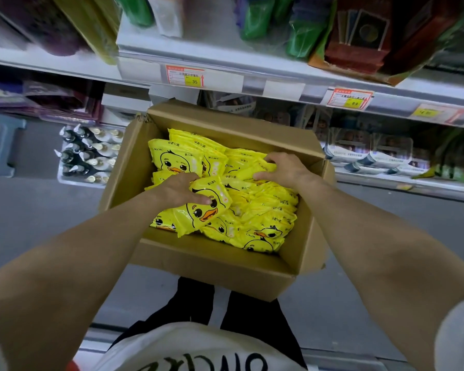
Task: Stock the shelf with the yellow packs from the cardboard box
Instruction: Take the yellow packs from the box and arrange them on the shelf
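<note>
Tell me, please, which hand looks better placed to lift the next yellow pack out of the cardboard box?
Probably the left hand: its fingers and thumb already curl around a duck-printed yellow pack tilted up above the pile. The right hand only rests spread on packs deeper in the cardboard box, with no clear grip.

Shop aisle, seen from above

Printed price tags (185, 76) are lining the white shelf edges (279, 84), packaged goods are crowding the tiers, and pump bottles (89, 153) are standing in rows low by the floor.
</note>
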Action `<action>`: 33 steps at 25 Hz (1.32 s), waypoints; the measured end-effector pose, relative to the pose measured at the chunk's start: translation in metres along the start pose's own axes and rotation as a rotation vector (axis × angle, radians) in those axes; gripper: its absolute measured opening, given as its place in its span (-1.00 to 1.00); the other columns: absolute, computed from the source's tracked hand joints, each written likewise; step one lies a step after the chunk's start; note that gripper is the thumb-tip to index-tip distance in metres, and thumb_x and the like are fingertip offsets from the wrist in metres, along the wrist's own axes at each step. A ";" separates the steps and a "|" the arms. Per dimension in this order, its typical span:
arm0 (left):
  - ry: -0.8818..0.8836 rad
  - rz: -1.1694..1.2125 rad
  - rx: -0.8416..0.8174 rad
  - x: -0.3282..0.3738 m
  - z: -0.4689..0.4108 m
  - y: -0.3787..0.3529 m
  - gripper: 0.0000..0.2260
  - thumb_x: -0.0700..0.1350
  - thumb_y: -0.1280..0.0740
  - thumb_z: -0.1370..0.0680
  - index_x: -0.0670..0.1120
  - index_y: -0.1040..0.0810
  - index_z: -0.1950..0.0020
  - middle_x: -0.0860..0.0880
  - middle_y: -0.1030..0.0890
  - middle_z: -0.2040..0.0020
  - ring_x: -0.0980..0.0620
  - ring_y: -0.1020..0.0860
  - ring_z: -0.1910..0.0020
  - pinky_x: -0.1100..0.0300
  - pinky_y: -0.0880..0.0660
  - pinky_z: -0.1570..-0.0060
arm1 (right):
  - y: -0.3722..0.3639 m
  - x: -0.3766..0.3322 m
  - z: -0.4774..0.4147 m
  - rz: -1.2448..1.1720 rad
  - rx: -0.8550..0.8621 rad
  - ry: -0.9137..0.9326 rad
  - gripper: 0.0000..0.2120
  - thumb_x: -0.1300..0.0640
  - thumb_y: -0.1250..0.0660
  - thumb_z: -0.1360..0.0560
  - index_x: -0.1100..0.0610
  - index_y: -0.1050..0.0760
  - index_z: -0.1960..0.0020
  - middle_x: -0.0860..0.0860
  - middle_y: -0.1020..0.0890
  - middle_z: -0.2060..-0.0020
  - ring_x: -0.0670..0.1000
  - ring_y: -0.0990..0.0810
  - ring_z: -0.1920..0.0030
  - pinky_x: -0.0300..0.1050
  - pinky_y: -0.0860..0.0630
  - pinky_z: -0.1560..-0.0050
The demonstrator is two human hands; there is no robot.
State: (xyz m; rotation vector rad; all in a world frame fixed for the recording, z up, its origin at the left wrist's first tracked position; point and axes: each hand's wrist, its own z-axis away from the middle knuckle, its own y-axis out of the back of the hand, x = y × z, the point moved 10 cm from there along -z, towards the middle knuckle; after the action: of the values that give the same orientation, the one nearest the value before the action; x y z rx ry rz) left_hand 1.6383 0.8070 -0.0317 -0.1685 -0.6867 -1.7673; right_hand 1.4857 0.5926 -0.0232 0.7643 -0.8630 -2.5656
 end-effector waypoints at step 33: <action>-0.531 -0.249 0.469 0.217 0.234 0.236 -0.53 0.01 -0.66 -0.20 -0.03 -0.58 -0.01 0.03 -0.69 0.10 0.00 -0.65 0.10 0.01 -0.58 -0.05 | 0.230 -0.123 0.248 -1.068 0.591 0.259 -0.63 0.34 -0.57 -0.32 0.17 -0.57 -0.07 0.16 -0.72 0.03 0.18 -0.72 0.07 0.15 -0.66 0.07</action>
State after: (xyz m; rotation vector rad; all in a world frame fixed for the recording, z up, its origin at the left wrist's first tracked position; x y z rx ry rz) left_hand 1.7326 0.7128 0.3426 -0.2402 -1.5405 -1.7504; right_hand 1.4708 0.5868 0.3366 2.1637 -1.4084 -2.8784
